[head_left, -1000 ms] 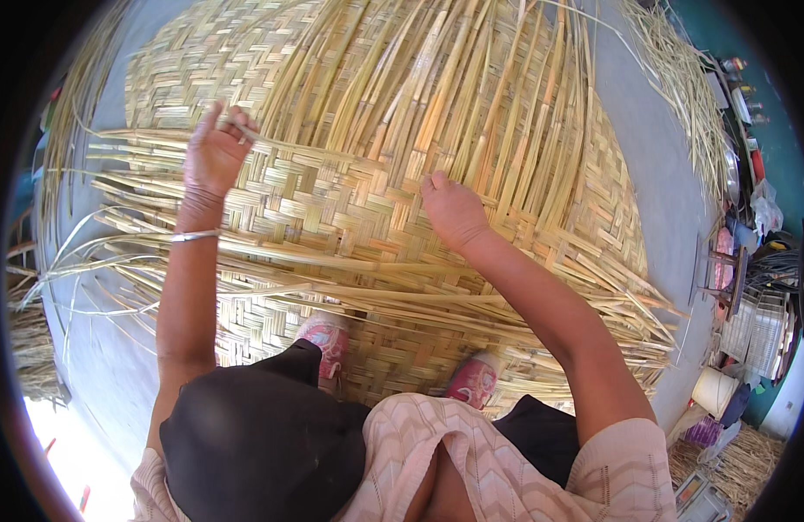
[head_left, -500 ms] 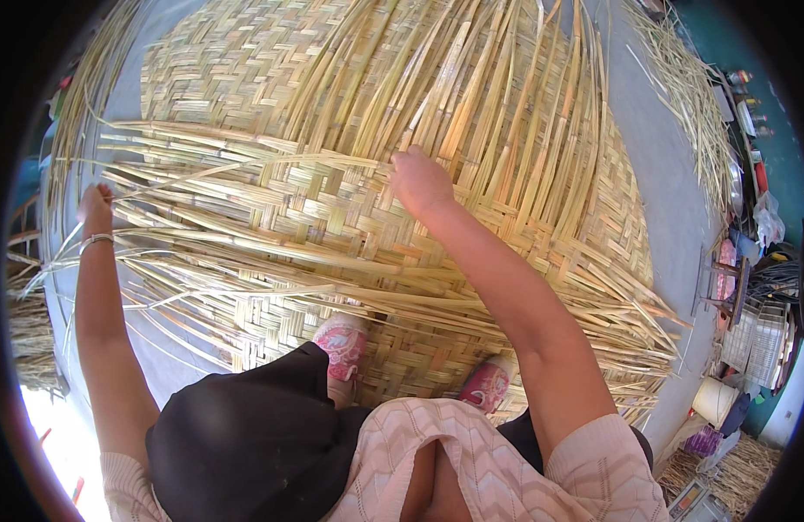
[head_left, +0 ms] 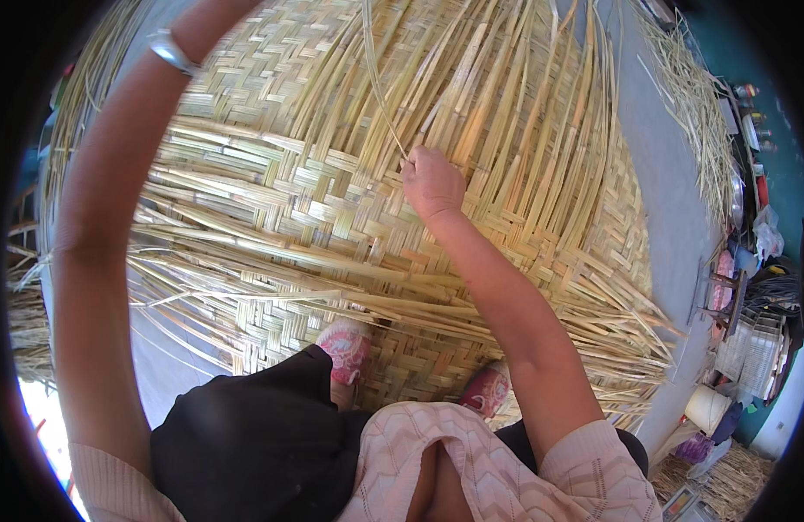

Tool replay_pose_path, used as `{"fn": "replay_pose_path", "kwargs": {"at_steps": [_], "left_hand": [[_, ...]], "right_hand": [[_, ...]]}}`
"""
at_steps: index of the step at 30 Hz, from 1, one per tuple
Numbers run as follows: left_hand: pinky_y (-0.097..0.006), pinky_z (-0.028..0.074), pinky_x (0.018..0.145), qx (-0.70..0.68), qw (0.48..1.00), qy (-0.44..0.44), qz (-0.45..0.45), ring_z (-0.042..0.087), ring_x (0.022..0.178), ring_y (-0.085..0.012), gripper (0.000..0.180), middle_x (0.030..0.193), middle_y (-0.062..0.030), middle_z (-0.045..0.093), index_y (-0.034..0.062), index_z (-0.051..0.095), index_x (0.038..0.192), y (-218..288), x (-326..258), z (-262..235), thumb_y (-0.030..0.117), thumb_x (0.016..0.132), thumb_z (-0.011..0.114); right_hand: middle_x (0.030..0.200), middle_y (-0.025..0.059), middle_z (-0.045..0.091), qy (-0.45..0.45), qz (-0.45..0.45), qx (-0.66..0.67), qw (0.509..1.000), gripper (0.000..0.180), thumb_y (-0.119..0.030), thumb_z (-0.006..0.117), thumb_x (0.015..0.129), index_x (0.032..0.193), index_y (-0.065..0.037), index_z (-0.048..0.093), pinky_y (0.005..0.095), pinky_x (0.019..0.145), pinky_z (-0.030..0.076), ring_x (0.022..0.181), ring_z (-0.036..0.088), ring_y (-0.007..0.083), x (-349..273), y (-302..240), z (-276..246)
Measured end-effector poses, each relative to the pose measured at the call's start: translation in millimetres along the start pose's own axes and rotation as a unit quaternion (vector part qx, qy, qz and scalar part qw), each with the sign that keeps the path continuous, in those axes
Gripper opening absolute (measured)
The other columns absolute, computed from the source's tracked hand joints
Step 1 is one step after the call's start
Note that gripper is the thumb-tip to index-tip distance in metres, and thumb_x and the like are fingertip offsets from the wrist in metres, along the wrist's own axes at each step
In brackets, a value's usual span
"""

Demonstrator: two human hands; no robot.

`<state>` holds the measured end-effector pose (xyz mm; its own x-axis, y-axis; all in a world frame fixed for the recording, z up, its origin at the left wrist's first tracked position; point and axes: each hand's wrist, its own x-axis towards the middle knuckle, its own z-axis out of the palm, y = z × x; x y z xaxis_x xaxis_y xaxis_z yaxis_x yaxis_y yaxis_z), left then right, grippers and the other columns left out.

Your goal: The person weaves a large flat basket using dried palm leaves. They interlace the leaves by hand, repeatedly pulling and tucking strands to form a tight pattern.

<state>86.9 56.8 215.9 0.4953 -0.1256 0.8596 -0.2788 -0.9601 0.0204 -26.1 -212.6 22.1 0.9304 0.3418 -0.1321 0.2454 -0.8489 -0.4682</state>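
My right hand [head_left: 432, 181] is closed in a pinch on a thin, pale reed strip [head_left: 376, 83] over the middle of the woven mat. From the fingertips the strip rises in a curve to the top edge of the picture. My left arm [head_left: 115, 165], with a silver bangle [head_left: 172, 50] at the wrist, stretches up along the left side. Its hand lies beyond the upper edge, so its fingers are hidden. Under my right hand the mat [head_left: 236, 78] shows a flat plaited weave, with long loose reed strips [head_left: 202, 222] fanning out to the left and others to the far side.
My feet in pink patterned shoes [head_left: 343, 350] stand on the mat's near part. Loose reeds [head_left: 680, 104] lie on the grey floor at the far right. A white spool [head_left: 706, 409], a wire rack [head_left: 750, 352] and a plastic bag [head_left: 767, 233] line the right side.
My left hand has swung from the left edge up and out past the top. The strip in my right hand now points upward instead of left. My right hand has shifted slightly right.
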Motion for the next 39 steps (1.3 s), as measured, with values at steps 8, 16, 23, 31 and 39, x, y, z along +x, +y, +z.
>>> {"fn": "replay_pose_path", "kwargs": {"at_steps": [8,16,23,31,39], "left_hand": [[-0.033,0.053,0.079,-0.317,0.74,-0.488,-0.338,0.066,0.091,-0.0198,0.034,0.099,-0.0103,0.068,0.0005,0.056,0.122,111,-154,80,-0.001,0.09,0.046],[-0.032,0.051,0.082,-0.103,0.808,-0.529,-0.237,0.066,0.089,-0.0259,0.034,0.097,-0.0155,0.068,0.001,0.058,0.118,118,-175,106,0.011,0.086,0.057],[-0.028,0.053,0.059,-0.217,0.64,-0.601,-0.427,0.061,0.077,-0.0151,0.032,0.083,-0.0084,0.063,0.0037,0.061,0.101,109,-163,113,0.024,0.079,0.073],[-0.021,0.045,0.063,-0.387,0.499,-0.556,-0.54,0.051,0.073,-0.0103,0.028,0.079,0.0017,0.054,0.0098,0.06,0.092,100,-179,84,0.024,0.076,0.078],[-0.023,0.037,0.073,-0.562,0.408,-0.484,-0.532,0.048,0.081,-0.0067,0.019,0.086,0.0047,0.058,0.0138,0.064,0.092,98,-195,71,0.024,0.079,0.075]], "right_hand": [[0.08,0.0136,0.066,0.03,0.095,0.097,0.99,0.014,-0.021,0.057,0.082,0.086,-0.008,0.063,0.0431,0.068,0.05,0.075,0.064,0.0331,2,4,-1],[0.067,0.013,0.065,0.035,0.116,0.194,0.973,0.017,-0.023,0.056,0.081,0.083,-0.008,0.063,0.0405,0.066,0.05,0.069,0.065,0.0314,0,10,-6],[0.069,0.013,0.066,0.046,0.108,0.219,0.969,0.015,-0.021,0.058,0.079,0.082,-0.007,0.063,0.0397,0.066,0.05,0.068,0.065,0.0307,-3,11,-6],[0.073,0.013,0.066,0.037,0.118,0.223,0.967,0.015,-0.02,0.06,0.079,0.084,-0.006,0.063,0.0394,0.066,0.05,0.07,0.065,0.0311,1,14,-3],[0.09,0.0115,0.067,0.01,-0.022,0.11,0.994,0.014,-0.016,0.06,0.082,0.093,-0.009,0.066,0.0373,0.073,0.05,0.081,0.065,0.029,3,19,7]]}}
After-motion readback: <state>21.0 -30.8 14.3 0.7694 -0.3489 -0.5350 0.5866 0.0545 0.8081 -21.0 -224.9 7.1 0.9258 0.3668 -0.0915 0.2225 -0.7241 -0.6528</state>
